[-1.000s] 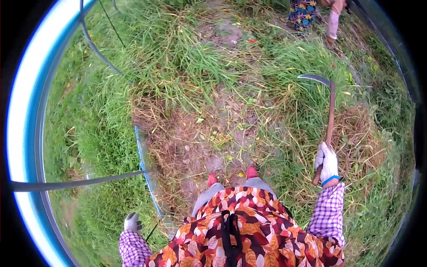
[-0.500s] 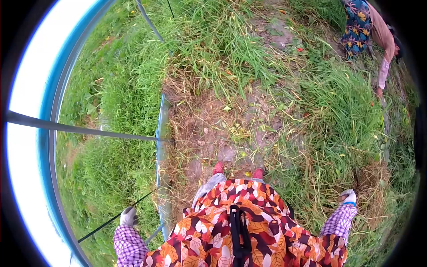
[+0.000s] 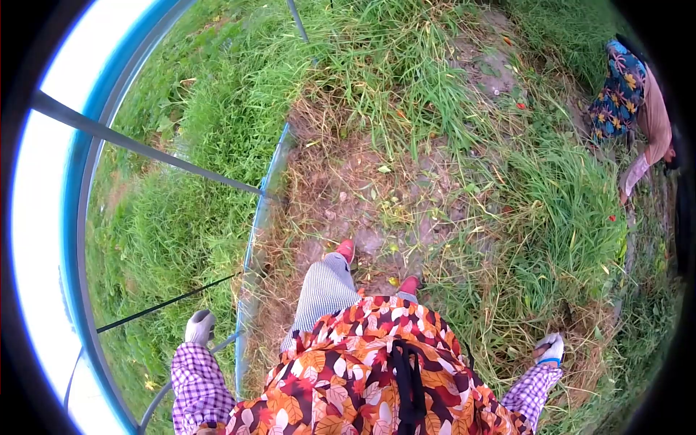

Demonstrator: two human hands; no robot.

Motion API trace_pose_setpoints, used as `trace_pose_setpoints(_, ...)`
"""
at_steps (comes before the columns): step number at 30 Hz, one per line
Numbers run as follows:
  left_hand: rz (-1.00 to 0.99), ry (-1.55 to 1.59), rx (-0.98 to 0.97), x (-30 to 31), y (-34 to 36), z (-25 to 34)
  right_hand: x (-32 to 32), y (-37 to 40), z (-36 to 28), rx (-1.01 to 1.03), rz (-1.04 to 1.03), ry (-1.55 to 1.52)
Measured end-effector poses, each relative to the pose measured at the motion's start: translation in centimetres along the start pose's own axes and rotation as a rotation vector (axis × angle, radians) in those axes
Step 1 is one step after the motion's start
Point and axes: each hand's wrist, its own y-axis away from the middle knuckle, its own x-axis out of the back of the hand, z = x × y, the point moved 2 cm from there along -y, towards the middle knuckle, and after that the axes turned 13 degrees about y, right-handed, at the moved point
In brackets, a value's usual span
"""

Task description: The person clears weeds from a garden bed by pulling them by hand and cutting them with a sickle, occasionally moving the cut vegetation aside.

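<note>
— What's the left hand (image 3: 199,326) doing?

— It hangs low by the hip in a grey glove, with a checked sleeve above it. The fingers look loosely curled, but I can't tell if the grip is closed or slack. Nothing shows inside it.

— What's nearest to it?

— A thin dark rod (image 3: 167,305) slants past just ahead of the grip and doesn't touch it. Inward from the grip, toward the legs, a blue-grey metal rail (image 3: 255,235) runs away along the edge of the grass.

— And the right hand (image 3: 549,349)?

— It's down at the other side in a white glove with a blue cuff. It's small and turned away, so I can't tell that grip either. No tool shows in it from here.

— What's around it?

— Dry grass (image 3: 583,362), brown and matted, lies right at the grip and just outward of it. Ahead of the grip stands tall green grass (image 3: 573,217).

— And between the two hands?

— There's a striped trouser leg (image 3: 322,286) with a red shoe (image 3: 346,249) stepped forward onto bare earth (image 3: 362,188). The other shoe (image 3: 410,283) is set further back.

— Is anyone else there?

— A co-worker (image 3: 631,94) in a flowered garment bends over, well beyond the right grip, with one sleeve reaching down into the grass.
</note>
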Motion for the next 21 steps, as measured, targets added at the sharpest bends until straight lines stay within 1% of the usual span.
trace_pose_setpoints(1,-0.003,-0.012,-0.047,-0.4,-0.1,0.5,-0.1,0.5,-0.3,-0.023,0.002,-0.053)
trace_pose_setpoints(2,0.056,0.094,0.000,-1.8,2.2,4.4,-0.4,1.2,-0.5,-0.045,0.003,-0.108)
trace_pose_setpoints(3,0.048,0.140,0.048,-2.0,1.8,5.3,-1.0,2.5,-0.7,-0.002,0.011,-0.035)
trace_pose_setpoints(4,0.057,0.081,-0.016,-2.2,1.8,6.6,-0.2,1.5,0.2,-0.069,0.126,-0.079)
trace_pose_setpoints(6,0.063,0.096,-0.090,-2.7,0.7,8.6,0.6,1.6,1.5,-0.041,0.194,0.063)
trace_pose_setpoints(7,0.071,0.116,-0.135,-2.8,-0.3,9.2,-0.2,2.9,1.7,-0.020,0.315,0.173)
trace_pose_setpoints(8,0.048,0.171,-0.168,-2.8,-2.2,9.3,-0.8,4.5,1.4,-0.030,0.355,0.125)
trace_pose_setpoints(9,0.050,0.198,-0.203,-3.0,-3.3,10.3,-0.4,4.5,1.7,-0.019,0.403,0.189)
trace_pose_setpoints(10,0.053,0.225,-0.239,-3.1,-3.9,12.2,-0.5,5.1,1.8,-0.007,0.450,0.252)
trace_pose_setpoints(12,0.102,0.337,-0.274,-3.7,-3.8,16.8,-1.4,7.4,0.8,0.062,0.462,0.306)
trace_pose_setpoints(13,0.103,0.352,-0.300,-3.8,-4.9,18.7,-2.8,9.0,-0.4,0.078,0.474,0.170)
trace_pose_setpoints(14,0.129,0.431,-0.317,-3.9,-6.0,20.7,-1.8,8.3,-0.9,0.110,0.271,0.058)
trace_pose_setpoints(16,0.188,0.436,-0.375,-3.2,-9.2,24.4,-5.7,14.7,-6.3,0.077,-0.137,-0.276)
trace_pose_setpoints(17,0.272,0.440,-0.417,-2.8,-11.9,26.1,-4.8,12.8,-7.0,0.014,-0.340,-0.594)
trace_pose_setpoints(18,0.353,0.443,-0.456,-2.7,-14.1,28.3,-5.5,12.7,-8.7,-0.046,-0.544,-0.908)
trace_pose_setpoints(19,0.426,0.526,-0.503,-2.6,-16.1,30.0,-5.8,12.5,-9.4,-0.144,-0.485,-0.952)
trace_pose_setpoints(20,0.504,0.609,-0.546,-2.1,-17.0,32.0,-6.9,12.5,-9.8,-0.132,-0.480,-0.939)
trace_pose_setpoints(21,0.505,0.685,-0.584,-1.7,-18.5,33.3,-8.4,11.9,-9.5,-0.135,-0.340,-0.694)
